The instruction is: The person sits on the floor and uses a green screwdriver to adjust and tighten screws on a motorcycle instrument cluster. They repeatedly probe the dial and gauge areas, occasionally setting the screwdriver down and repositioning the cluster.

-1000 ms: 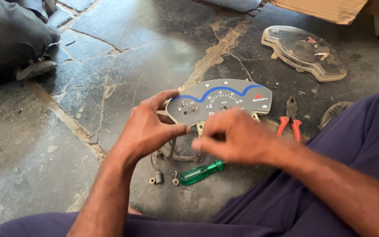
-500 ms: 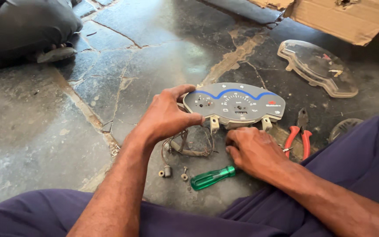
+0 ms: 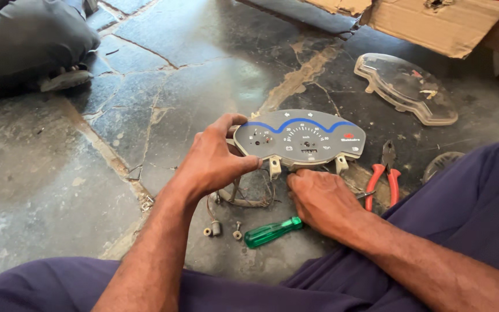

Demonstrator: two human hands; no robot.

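A grey instrument cluster (image 3: 301,138) with a blue wavy stripe and small dials stands tilted over the stone floor. My left hand (image 3: 212,162) grips its left end, thumb on the lower edge. My right hand (image 3: 319,199) is curled below the cluster's lower edge, fingers tucked under it; whether it holds anything is hidden. A tangle of wires (image 3: 246,193) hangs beneath the cluster between my hands. A green-handled screwdriver (image 3: 272,231) lies on the floor just left of my right hand.
Red-handled pliers (image 3: 383,176) lie to the right of the cluster. A clear cluster cover (image 3: 405,86) rests further back, near a cardboard box (image 3: 434,23). Small screws and a bulb holder (image 3: 220,229) lie by the screwdriver. Another person's leg and shoe (image 3: 41,52) are at upper left.
My right hand has dropped from the front of the cluster to below its lower edge. My left hand has kept its grip on the cluster's left end.
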